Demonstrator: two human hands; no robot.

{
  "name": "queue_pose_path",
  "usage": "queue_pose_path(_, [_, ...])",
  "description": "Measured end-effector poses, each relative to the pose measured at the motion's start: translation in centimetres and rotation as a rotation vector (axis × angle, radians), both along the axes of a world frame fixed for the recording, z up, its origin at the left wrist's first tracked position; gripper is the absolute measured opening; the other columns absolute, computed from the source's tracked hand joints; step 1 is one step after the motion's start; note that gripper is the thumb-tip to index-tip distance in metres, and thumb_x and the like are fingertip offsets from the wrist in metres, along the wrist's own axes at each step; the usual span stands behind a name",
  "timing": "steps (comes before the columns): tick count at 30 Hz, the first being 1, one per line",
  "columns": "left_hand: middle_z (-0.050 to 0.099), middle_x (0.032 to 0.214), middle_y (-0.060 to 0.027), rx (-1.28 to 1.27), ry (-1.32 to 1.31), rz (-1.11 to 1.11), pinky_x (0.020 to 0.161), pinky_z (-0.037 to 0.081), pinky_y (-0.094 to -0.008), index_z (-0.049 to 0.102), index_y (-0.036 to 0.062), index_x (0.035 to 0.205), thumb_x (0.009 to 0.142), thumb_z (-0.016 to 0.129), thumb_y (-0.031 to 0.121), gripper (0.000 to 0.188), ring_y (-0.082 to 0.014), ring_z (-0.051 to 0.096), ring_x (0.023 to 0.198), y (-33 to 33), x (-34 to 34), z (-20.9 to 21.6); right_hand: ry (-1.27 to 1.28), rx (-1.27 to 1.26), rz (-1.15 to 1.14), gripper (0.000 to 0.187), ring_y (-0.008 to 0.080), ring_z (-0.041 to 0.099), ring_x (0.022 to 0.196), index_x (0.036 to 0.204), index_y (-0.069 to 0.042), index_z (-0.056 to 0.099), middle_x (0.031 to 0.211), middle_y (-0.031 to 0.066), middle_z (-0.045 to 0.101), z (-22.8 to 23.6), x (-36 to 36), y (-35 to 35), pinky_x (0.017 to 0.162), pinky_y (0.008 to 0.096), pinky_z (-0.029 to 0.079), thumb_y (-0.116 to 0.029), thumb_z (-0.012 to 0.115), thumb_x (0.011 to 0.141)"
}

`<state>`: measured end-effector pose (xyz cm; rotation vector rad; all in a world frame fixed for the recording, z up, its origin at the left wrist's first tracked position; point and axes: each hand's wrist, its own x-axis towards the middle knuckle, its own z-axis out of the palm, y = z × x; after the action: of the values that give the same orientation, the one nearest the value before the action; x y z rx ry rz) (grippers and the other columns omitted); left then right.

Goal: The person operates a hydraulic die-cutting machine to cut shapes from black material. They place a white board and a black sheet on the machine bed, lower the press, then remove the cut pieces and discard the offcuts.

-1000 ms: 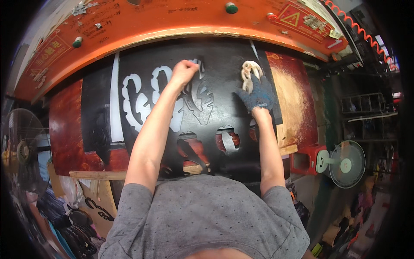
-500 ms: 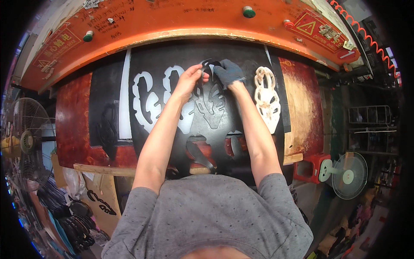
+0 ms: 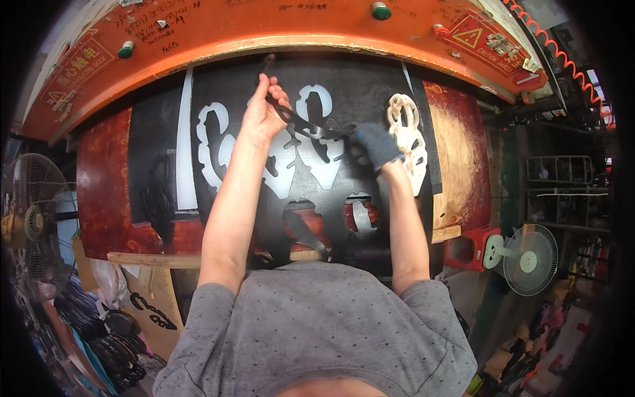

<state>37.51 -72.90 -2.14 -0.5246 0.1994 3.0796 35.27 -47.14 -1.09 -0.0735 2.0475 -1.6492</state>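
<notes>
A thin black cut piece (image 3: pixel 311 128) stretches between my hands above a black sheet (image 3: pixel 225 76). My bare left hand (image 3: pixel 266 111) has its fingers closed on the upper left end. At the other end, my right hand (image 3: pixel 377 145), in a dark blue-grey glove, appears closed on the piece, though motion blurs its fingers. Shaped cut-outs in the sheet show white beneath. A cream-coloured cutting die (image 3: pixel 409 142) with looped outlines lies just right of the gloved hand. Beyond my left fingertips is a small blurred dark thing (image 3: pixel 269 61) that I cannot make out.
An orange machine beam (image 3: pixel 291 40) with green knobs crosses the far side. Reddish-brown board (image 3: pixel 102 185) flanks the sheet, with bare wood (image 3: pixel 460 159) showing at right. A red stool (image 3: pixel 463 248) and a pale fan (image 3: pixel 529 260) stand right; another fan (image 3: pixel 36 221) is left.
My hands have moved apart, the left one up and left, the right one down and right. The black piece has come off the sheet, baring a white cut-out.
</notes>
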Motion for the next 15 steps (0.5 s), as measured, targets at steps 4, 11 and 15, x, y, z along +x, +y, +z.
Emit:
queue_pose_path(4, [0.049,0.068,0.0045,-0.118,0.093,-0.068,0.056,0.047,-0.0238,0.054,0.0109,0.095,0.09,0.059,0.034,0.025,-0.0081,0.051,0.061,-0.3,-0.2,1.9,-0.367,-0.263,-0.086,0.026,0.0137,0.056,0.05,0.092,-0.006,0.058,0.073,0.0065,0.062,-2.8,2.3,-0.4,0.04,0.0233,0.043,-0.032,0.055,0.088])
queue_pose_path(11, [0.054,0.075,0.0056,-0.258,0.127,-0.286,0.057,0.042,-0.0228,0.061,0.0116,0.1,0.087,0.065,0.023,0.018,-0.0106,0.05,0.065,3.2,0.0,-3.6,0.264,0.024,0.161,0.024,0.0209,0.062,0.067,0.09,-0.006,0.066,0.082,0.0115,0.065,-6.3,-1.2,-2.9,0.058,0.0321,0.049,-0.025,0.061,0.077])
queue_pose_path(15, [0.067,0.098,0.0019,-0.885,-0.274,-0.183,0.078,0.05,-0.0286,0.063,0.0145,0.107,0.083,0.069,0.02,0.026,-0.0128,0.063,0.093,3.5,-0.1,-5.4,0.871,0.191,-0.235,0.02,0.0331,0.062,0.084,0.08,-0.008,0.067,0.085,0.0143,0.065,-4.2,-0.7,-6.3,0.074,0.0394,0.049,-0.026,0.061,0.073])
